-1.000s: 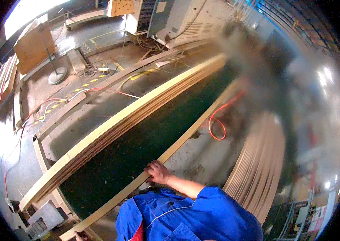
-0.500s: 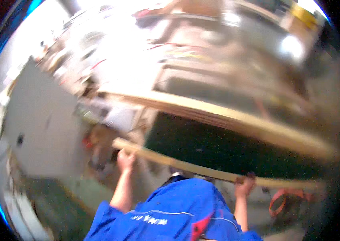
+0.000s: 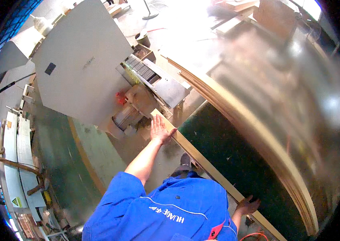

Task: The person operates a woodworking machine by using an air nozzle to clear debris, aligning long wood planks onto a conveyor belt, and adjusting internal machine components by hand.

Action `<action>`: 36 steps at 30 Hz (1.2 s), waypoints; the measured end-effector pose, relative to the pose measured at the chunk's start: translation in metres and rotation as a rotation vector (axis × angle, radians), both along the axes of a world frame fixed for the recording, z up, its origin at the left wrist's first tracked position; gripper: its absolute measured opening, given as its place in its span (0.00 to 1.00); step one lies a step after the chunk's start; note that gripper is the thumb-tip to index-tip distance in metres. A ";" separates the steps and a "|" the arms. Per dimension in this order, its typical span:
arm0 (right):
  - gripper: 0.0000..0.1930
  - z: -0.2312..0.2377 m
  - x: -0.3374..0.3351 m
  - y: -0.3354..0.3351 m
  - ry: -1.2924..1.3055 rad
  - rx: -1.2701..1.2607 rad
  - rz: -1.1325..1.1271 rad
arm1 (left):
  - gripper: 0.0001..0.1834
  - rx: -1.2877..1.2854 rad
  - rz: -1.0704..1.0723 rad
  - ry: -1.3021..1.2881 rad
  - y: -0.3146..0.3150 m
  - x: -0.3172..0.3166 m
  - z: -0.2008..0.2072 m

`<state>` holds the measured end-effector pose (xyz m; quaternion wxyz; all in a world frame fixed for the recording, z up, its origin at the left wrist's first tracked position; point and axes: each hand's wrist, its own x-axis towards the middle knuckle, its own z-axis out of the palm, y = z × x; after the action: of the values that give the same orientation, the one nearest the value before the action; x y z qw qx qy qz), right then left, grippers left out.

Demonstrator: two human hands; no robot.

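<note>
A long pale wooden strip [image 3: 206,161] runs slantwise in front of my body, from upper left to lower right. My left hand [image 3: 161,129] lies near its upper end, fingers stretched flat along the wood and thumb spread out across it. Farther down the strip, my right hand [image 3: 248,205] is curled over it, in shadow. Just beyond is a dark green surface [image 3: 228,146]. Along the far side of that surface lies a stack of long wooden strips [image 3: 254,122], roughly parallel to the one under my hands.
To the left stands a big grey panel [image 3: 83,56]. Near the strip's upper end are a machine with a keypad [image 3: 141,70] and a brownish motor-like part [image 3: 125,116]. A green floor [image 3: 63,148] with an orange line stretches at left. An orange cable [image 3: 254,235] lies at lower right.
My view has swung left, so the strip now slants more steeply and the grey panel sits nearer the middle. My left hand has gone from gripping the strip to lying flat on it.
</note>
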<state>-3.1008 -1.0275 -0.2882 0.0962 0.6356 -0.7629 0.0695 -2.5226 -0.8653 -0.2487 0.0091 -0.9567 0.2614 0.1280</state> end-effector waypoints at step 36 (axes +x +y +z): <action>0.27 -0.018 -0.015 -0.005 0.045 -0.063 0.104 | 0.11 -1.241 1.122 0.685 0.016 0.106 -0.033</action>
<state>-3.1154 -1.0329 -0.3059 0.1295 0.6725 -0.7239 0.0841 -2.4167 -0.8493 -0.2821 -0.6507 -0.6860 -0.2332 0.2273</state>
